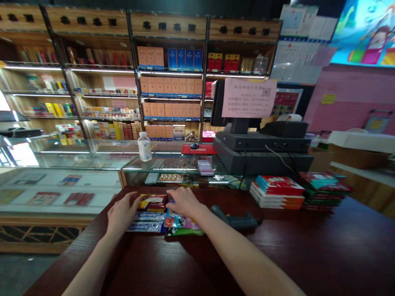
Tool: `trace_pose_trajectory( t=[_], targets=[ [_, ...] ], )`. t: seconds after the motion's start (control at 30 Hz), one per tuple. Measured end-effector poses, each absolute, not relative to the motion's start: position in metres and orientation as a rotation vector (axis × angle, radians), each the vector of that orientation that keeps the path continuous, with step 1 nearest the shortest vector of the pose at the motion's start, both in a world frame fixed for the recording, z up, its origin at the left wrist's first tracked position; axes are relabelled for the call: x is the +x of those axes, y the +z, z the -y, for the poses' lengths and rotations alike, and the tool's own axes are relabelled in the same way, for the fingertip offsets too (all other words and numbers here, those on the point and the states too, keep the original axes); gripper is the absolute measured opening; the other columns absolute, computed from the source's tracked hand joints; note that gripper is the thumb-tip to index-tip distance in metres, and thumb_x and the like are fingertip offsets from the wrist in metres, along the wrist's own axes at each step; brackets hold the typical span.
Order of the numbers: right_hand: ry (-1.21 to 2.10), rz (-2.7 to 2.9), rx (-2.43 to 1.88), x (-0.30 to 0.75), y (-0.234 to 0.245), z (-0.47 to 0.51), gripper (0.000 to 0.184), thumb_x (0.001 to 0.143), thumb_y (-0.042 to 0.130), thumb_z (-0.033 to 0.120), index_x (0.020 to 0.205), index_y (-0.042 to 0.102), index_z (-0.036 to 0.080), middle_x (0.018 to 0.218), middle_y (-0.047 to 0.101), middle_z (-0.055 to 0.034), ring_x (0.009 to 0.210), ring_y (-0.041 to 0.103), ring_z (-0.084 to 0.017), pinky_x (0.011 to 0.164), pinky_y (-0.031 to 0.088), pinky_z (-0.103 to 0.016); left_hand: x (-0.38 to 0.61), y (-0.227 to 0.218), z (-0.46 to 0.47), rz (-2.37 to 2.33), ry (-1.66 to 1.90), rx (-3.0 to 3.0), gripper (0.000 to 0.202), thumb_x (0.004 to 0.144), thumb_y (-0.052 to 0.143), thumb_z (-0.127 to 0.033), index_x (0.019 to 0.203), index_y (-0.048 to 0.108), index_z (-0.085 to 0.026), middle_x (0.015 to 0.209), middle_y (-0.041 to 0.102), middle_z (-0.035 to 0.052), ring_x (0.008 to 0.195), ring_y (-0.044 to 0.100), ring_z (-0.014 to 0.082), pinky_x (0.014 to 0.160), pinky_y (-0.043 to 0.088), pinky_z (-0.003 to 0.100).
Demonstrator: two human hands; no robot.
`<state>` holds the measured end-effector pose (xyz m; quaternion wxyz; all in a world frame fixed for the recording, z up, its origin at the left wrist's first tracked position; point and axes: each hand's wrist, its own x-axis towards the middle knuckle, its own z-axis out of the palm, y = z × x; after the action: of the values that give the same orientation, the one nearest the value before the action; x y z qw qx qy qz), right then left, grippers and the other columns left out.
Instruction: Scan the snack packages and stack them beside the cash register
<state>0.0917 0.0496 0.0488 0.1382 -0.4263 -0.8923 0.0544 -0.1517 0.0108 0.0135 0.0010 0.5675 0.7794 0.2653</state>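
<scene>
Several flat snack packets lie together on the dark wooden counter (277,255). Among them are a red and yellow packet (152,202), a blue and white one (147,222), and a pink and green one (182,226). My left hand (122,213) rests at the left edge of the packets with its fingers stretched towards the red and yellow one. Laid flat across the top of the pile is my right hand (182,201), fingers spread over the pink and green packet. Neither hand grips anything.
A black handheld scanner (236,220) lies just right of the pile. Stacks of flat boxes (277,191) sit at the counter's far right. Behind stand a till with a monitor (247,144), a glass display case (92,158) bearing a water bottle (144,146), and shelves of cartons.
</scene>
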Motion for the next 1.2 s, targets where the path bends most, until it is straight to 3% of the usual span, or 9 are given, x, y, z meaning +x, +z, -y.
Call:
trace_pose_trajectory(
  t=[0.13,0.47,0.73,1.2],
  targets=[
    [0.183,2.594,-1.253,0.079,0.049,-0.052,0.066,0.086,0.063,0.055,0.142,0.052,0.022,0.131,0.068,-0.0156,0.124,0.057,-0.034,0.103,0.04,-0.052,-0.154,0.008,-0.006,-2.463,0.856,1.729,0.05,0.095,0.035,-0.054,0.125,0.062,-0.025,0.116,0.074,0.0099,0.115,0.064,0.0329,0.095,0.047,0.048],
    [0.275,2.512,-1.263,0.076,0.042,-0.055,0.069,0.079,0.069,0.051,0.14,0.053,0.024,0.131,0.068,-0.0133,0.122,0.059,-0.034,0.102,0.041,-0.051,-0.142,0.015,0.0,-2.47,0.876,1.825,0.045,0.097,0.033,-0.045,0.125,0.06,-0.023,0.11,0.076,0.01,0.114,0.067,0.0306,0.103,0.042,0.049],
    [0.244,2.354,-1.293,0.121,0.054,-0.056,0.074,0.077,0.072,0.052,0.142,0.051,0.025,0.13,0.068,-0.0115,0.118,0.062,-0.032,0.098,0.042,-0.046,-0.113,0.034,-0.01,-2.303,1.053,1.933,0.042,0.097,0.033,-0.038,0.127,0.057,-0.024,0.121,0.074,0.0056,0.12,0.065,0.0248,0.109,0.04,0.044],
    [0.238,2.079,-1.314,0.227,0.058,-0.035,0.073,0.077,0.078,0.035,0.143,0.051,0.02,0.134,0.066,-0.011,0.123,0.058,-0.03,0.102,0.041,-0.046,-0.029,0.043,-0.027,-1.924,1.191,2.216,0.039,0.092,0.04,-0.034,0.128,0.053,-0.028,0.118,0.076,0.0022,0.114,0.068,0.022,0.104,0.046,0.045]
  ],
)
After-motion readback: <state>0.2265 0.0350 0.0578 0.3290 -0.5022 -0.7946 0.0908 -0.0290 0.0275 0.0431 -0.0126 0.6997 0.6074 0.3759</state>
